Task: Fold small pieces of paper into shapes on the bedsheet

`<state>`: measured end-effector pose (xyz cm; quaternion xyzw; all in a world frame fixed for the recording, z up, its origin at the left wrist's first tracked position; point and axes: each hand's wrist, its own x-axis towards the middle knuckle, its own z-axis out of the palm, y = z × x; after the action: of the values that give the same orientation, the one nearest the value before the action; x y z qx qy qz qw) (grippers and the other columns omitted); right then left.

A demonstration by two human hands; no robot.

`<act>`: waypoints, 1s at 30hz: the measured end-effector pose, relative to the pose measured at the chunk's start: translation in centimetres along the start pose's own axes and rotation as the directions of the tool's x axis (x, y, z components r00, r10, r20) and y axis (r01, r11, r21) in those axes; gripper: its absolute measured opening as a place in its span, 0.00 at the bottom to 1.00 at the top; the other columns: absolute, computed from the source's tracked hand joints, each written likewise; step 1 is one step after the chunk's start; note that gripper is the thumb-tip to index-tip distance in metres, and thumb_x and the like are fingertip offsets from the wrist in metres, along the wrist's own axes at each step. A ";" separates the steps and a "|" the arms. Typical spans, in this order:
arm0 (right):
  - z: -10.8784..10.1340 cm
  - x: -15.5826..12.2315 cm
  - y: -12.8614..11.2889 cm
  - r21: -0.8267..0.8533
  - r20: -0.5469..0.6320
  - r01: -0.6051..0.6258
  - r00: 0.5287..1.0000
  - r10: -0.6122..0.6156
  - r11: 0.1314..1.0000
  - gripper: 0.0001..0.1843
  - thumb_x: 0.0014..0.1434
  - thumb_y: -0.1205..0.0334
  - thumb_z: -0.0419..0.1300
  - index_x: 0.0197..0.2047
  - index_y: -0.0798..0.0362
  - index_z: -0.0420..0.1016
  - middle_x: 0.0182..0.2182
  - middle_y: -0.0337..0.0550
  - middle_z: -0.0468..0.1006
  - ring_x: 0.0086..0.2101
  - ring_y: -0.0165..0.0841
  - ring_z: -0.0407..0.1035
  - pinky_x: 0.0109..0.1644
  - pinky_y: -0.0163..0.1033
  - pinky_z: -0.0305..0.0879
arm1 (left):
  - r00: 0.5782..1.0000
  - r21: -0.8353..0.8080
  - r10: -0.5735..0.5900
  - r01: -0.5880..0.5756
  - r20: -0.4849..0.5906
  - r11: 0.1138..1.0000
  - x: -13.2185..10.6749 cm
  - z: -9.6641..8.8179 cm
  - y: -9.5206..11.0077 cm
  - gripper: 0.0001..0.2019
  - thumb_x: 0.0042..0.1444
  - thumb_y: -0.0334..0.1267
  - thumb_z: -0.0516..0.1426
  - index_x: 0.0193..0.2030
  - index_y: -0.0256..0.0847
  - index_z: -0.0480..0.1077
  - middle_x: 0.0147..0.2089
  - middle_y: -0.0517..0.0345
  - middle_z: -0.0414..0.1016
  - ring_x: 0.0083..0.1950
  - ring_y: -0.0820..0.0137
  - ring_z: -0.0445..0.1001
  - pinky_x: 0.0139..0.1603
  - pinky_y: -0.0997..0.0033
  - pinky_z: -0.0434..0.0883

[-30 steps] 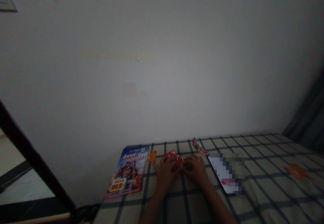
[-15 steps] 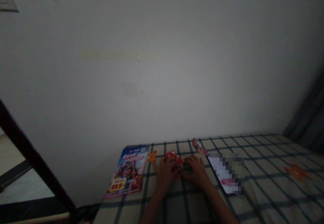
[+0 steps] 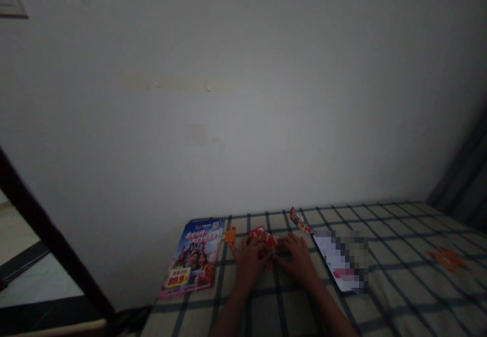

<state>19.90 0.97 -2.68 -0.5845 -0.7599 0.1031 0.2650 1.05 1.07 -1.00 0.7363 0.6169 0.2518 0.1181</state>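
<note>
A small red-and-white printed piece [image 3: 258, 232], which looks like folded paper, lies on the checked cloth between my hands. My left hand [image 3: 251, 257] is on its near left side, the fingers curled and pinching its edge. From the right, my right hand [image 3: 293, 256] comes in with bent fingers, thumb and fingertips closed on the piece's right side. The fingertips of both hands nearly meet, and they cover much of the piece. Just left of my left hand is an orange animal-shaped cutout [image 3: 229, 235].
A printed flyer stack [image 3: 196, 258] lies at left. To the right are a tablet-like device [image 3: 335, 261], partly blurred out, and a shiny coloured wrapper [image 3: 300, 221]. Another orange shape [image 3: 449, 259] shows farther right on the checked cloth [image 3: 399, 235]. A wall [image 3: 266, 98] rises behind.
My right thumb and fingertips have moved slightly left, closer to my left fingers on the red piece. The other things lie where they were.
</note>
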 end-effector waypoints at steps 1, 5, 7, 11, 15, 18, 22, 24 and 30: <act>0.1 0.0 0.0 -0.007 -0.010 0.007 1.000 -0.007 1.000 0.16 0.57 0.50 0.63 0.49 0.40 0.78 0.55 0.40 0.76 0.64 0.47 0.57 0.70 0.61 0.38 | 1.000 0.007 -0.001 0.001 0.000 1.000 0.0 0.1 0.0 0.12 0.58 0.56 0.59 0.42 0.60 0.79 0.59 0.62 0.76 0.67 0.49 0.59 0.66 0.23 0.30; 0.7 -0.1 0.0 -0.045 -0.052 0.033 0.998 -0.035 0.998 0.16 0.56 0.53 0.64 0.49 0.41 0.78 0.54 0.40 0.77 0.63 0.47 0.59 0.69 0.61 0.41 | 1.000 0.011 0.014 -0.014 -0.025 1.000 -0.1 0.3 -0.2 0.11 0.58 0.56 0.59 0.43 0.62 0.79 0.60 0.64 0.76 0.67 0.51 0.60 0.66 0.21 0.30; 0.9 0.0 0.1 -0.067 -0.073 0.028 0.997 -0.033 0.997 0.14 0.57 0.54 0.64 0.48 0.41 0.78 0.53 0.40 0.78 0.62 0.46 0.60 0.69 0.61 0.43 | 0.999 0.006 0.018 -0.018 -0.035 1.000 -0.1 0.4 -0.2 0.10 0.58 0.56 0.60 0.43 0.62 0.79 0.60 0.64 0.76 0.66 0.51 0.61 0.66 0.21 0.31; 1.3 0.3 0.1 -0.098 -0.103 0.011 0.994 -0.021 0.995 0.11 0.59 0.56 0.62 0.46 0.41 0.77 0.51 0.39 0.79 0.60 0.45 0.61 0.67 0.59 0.46 | 0.999 -0.009 0.014 -0.014 -0.049 1.000 0.0 0.5 -0.3 0.10 0.57 0.55 0.60 0.42 0.60 0.80 0.59 0.62 0.76 0.66 0.51 0.61 0.68 0.24 0.31; 1.2 0.7 -0.1 -0.133 -0.109 -0.010 0.994 -0.004 0.991 0.09 0.60 0.57 0.62 0.44 0.41 0.77 0.49 0.38 0.79 0.58 0.44 0.63 0.64 0.55 0.51 | 0.999 -0.011 0.018 -0.018 -0.038 1.000 0.0 0.5 -0.4 0.10 0.57 0.56 0.61 0.42 0.61 0.79 0.59 0.64 0.76 0.67 0.50 0.61 0.66 0.21 0.29; 1.1 0.9 -0.3 -0.155 -0.113 -0.002 0.993 -0.016 0.988 0.07 0.61 0.59 0.61 0.43 0.42 0.78 0.48 0.39 0.79 0.56 0.44 0.65 0.63 0.52 0.53 | 0.999 0.006 0.019 -0.019 -0.027 1.000 0.1 0.6 -0.5 0.11 0.57 0.56 0.60 0.44 0.61 0.78 0.59 0.65 0.76 0.67 0.50 0.61 0.65 0.20 0.30; 1.1 0.8 -0.4 -0.163 -0.136 -0.007 0.991 -0.016 0.987 0.07 0.62 0.60 0.60 0.43 0.42 0.78 0.48 0.39 0.79 0.55 0.44 0.65 0.63 0.54 0.52 | 1.000 0.011 0.021 -0.021 -0.008 1.000 0.1 0.5 -0.6 0.13 0.58 0.58 0.59 0.44 0.60 0.79 0.60 0.63 0.75 0.67 0.50 0.60 0.65 0.20 0.30; 1.2 0.7 -0.3 -0.155 -0.144 -0.008 0.990 -0.014 0.988 0.08 0.62 0.59 0.60 0.44 0.42 0.77 0.48 0.39 0.79 0.55 0.43 0.65 0.63 0.54 0.52 | 1.000 0.003 0.019 -0.019 -0.006 1.000 0.1 0.6 -0.5 0.13 0.58 0.58 0.59 0.43 0.61 0.79 0.60 0.64 0.75 0.67 0.50 0.59 0.65 0.20 0.29; 1.4 0.6 0.3 -0.097 -0.126 0.019 0.992 -0.031 0.995 0.08 0.60 0.59 0.62 0.44 0.41 0.78 0.48 0.37 0.80 0.57 0.43 0.64 0.66 0.55 0.49 | 1.000 -0.009 0.013 -0.013 -0.029 1.000 0.0 0.6 -0.4 0.12 0.58 0.58 0.59 0.43 0.62 0.79 0.59 0.63 0.76 0.67 0.50 0.60 0.65 0.21 0.27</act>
<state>19.34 1.85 -3.83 -0.5923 -0.7528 0.0260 0.2861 0.99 1.23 -1.70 0.7359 0.6128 0.2658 0.1108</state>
